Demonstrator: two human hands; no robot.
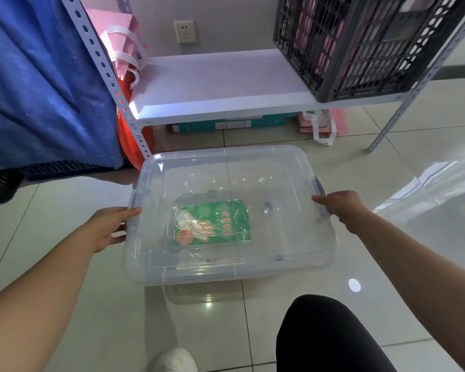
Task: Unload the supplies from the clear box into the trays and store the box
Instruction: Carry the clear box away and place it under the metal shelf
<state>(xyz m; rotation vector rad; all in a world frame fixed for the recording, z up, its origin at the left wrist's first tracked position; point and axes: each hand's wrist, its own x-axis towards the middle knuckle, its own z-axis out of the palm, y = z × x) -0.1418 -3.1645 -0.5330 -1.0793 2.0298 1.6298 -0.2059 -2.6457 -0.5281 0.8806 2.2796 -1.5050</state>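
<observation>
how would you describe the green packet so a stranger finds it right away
Start at the clear box on the tiled floor before the white shelf. Look through its lid: the green packet lies flat inside, the only brightly coloured thing there, with red lettering.

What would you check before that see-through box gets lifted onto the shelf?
1. Left hand grips the left handle: ok.
2. Right hand grips the right handle: ok.
3. Lid on the clear box: ok, though whether it is latched I cannot tell.
4. Box unloaded: not ok, a green packet lies inside.
5. Free room on the white shelf beside the black crate: ok.
</observation>
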